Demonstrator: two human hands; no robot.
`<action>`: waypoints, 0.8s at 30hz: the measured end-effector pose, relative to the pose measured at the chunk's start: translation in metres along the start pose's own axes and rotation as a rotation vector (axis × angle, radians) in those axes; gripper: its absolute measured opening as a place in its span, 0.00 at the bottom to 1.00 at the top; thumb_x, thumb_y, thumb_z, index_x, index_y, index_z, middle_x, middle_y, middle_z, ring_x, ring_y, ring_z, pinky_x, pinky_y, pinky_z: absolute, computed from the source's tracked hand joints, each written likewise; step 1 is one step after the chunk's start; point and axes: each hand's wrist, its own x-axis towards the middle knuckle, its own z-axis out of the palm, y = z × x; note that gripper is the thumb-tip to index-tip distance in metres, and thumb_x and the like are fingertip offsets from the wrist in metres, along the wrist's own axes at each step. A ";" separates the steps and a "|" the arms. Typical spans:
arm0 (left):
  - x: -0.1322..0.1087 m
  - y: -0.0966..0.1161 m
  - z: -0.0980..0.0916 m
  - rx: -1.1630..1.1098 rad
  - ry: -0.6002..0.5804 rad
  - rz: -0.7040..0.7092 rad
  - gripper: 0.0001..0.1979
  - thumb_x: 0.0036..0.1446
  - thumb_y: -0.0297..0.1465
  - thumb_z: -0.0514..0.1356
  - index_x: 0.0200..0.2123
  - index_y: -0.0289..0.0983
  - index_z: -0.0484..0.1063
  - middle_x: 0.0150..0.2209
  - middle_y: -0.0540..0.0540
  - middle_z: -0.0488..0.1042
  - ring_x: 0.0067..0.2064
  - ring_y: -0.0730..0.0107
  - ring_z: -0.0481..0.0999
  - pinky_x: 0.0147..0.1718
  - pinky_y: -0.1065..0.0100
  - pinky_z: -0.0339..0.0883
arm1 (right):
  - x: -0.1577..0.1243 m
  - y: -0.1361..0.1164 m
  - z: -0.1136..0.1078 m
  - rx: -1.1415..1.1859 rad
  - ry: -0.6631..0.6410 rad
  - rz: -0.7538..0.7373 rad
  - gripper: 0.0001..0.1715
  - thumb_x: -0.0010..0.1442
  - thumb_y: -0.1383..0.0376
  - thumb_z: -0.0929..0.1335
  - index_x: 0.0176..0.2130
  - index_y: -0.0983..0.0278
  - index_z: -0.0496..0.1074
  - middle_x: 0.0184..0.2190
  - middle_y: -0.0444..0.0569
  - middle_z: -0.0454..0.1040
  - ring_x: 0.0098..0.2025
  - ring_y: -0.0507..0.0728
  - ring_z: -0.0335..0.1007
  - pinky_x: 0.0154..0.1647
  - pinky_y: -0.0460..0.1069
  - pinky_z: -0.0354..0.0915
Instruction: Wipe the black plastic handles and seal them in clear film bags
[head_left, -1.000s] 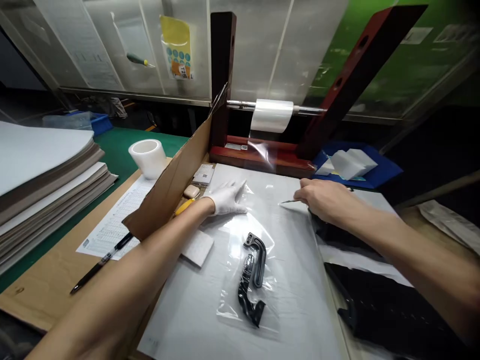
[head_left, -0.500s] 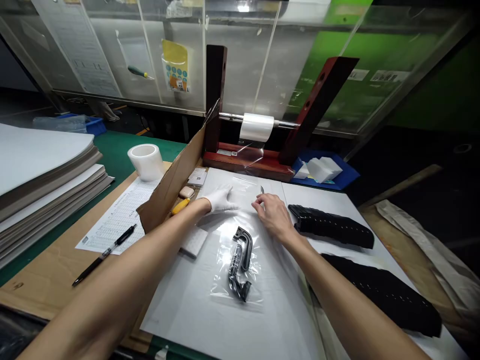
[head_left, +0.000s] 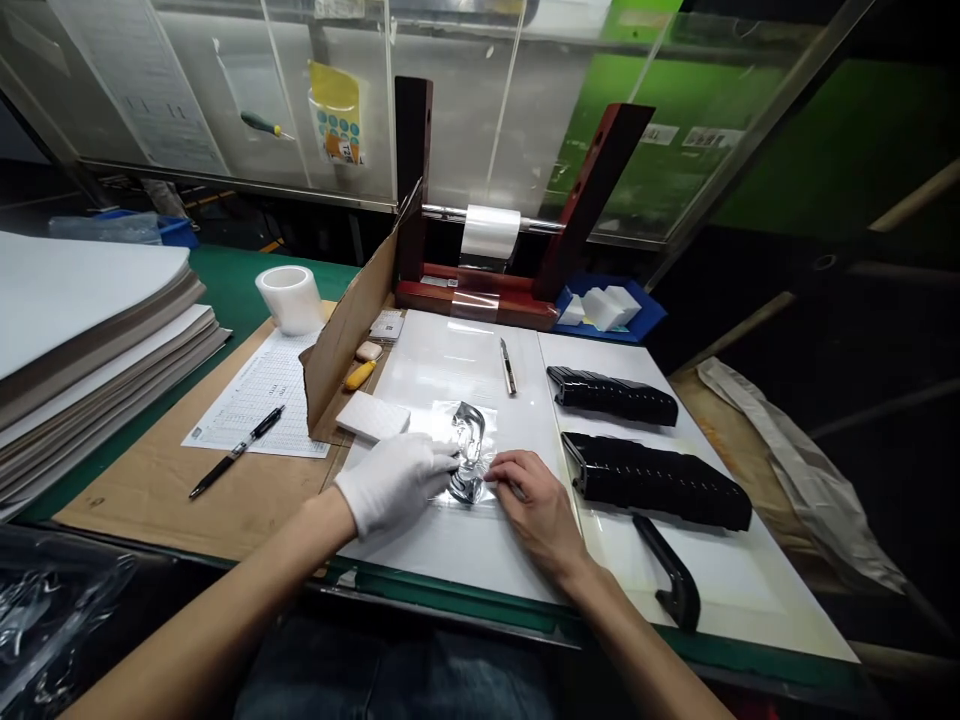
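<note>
A clear plastic bag [head_left: 486,420] with black curved parts [head_left: 471,424] inside lies on the white board [head_left: 420,360], between my hands. My left hand [head_left: 397,482], in a white glove, has its fingers drawn together at the bag's left edge. At the right edge, the bare fingers of my right hand [head_left: 538,512] pinch the bag low down. Part of its lower area is hidden by fingers and glare. A utility knife [head_left: 508,367] rests on the board beyond my hands.
Black ribbed parts [head_left: 660,475] and a black handle [head_left: 671,575] lie to the right. A film roll [head_left: 490,232] hangs on a wooden stand [head_left: 480,303] behind. On the left are a white block [head_left: 373,415], cardboard flap [head_left: 352,325], pen [head_left: 236,452], tape roll [head_left: 291,300] and stacked sheets [head_left: 97,330].
Both hands have come back towards me, from the board's far part to the bag's sides. The film strip is off the board's far end, and the utility knife lies in full view.
</note>
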 end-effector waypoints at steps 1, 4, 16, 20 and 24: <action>-0.005 0.004 -0.002 0.030 -0.003 -0.015 0.15 0.63 0.40 0.60 0.27 0.39 0.79 0.29 0.46 0.79 0.32 0.64 0.77 0.35 0.66 0.69 | 0.000 -0.001 -0.002 -0.031 0.016 0.011 0.12 0.61 0.71 0.64 0.33 0.58 0.75 0.38 0.49 0.77 0.45 0.61 0.73 0.47 0.58 0.69; 0.000 0.014 -0.004 0.105 0.049 -0.110 0.27 0.68 0.44 0.51 0.22 0.37 0.75 0.21 0.45 0.75 0.24 0.64 0.72 0.29 0.64 0.66 | 0.015 -0.002 -0.001 -0.114 0.101 0.075 0.14 0.63 0.69 0.62 0.36 0.60 0.76 0.40 0.51 0.78 0.46 0.62 0.73 0.50 0.61 0.68; 0.047 0.012 0.058 -0.032 0.069 -0.245 0.25 0.67 0.37 0.56 0.65 0.37 0.63 0.69 0.37 0.59 0.69 0.49 0.58 0.67 0.41 0.47 | 0.054 0.032 0.044 -0.228 -0.115 0.085 0.34 0.66 0.74 0.57 0.69 0.67 0.55 0.71 0.56 0.51 0.74 0.62 0.39 0.73 0.65 0.39; -0.014 0.046 0.048 -0.078 0.075 -0.261 0.30 0.65 0.32 0.53 0.69 0.34 0.56 0.72 0.37 0.52 0.73 0.53 0.49 0.70 0.49 0.46 | 0.055 0.035 0.031 -0.184 -0.141 -0.014 0.36 0.63 0.77 0.56 0.67 0.61 0.59 0.68 0.50 0.60 0.73 0.60 0.46 0.72 0.67 0.45; -0.116 0.068 0.057 -0.730 0.059 -0.634 0.25 0.66 0.48 0.52 0.60 0.44 0.71 0.58 0.41 0.76 0.57 0.55 0.76 0.61 0.54 0.65 | 0.039 0.033 0.029 -0.127 -0.148 -0.072 0.35 0.61 0.75 0.56 0.63 0.59 0.66 0.62 0.48 0.69 0.70 0.60 0.55 0.72 0.69 0.46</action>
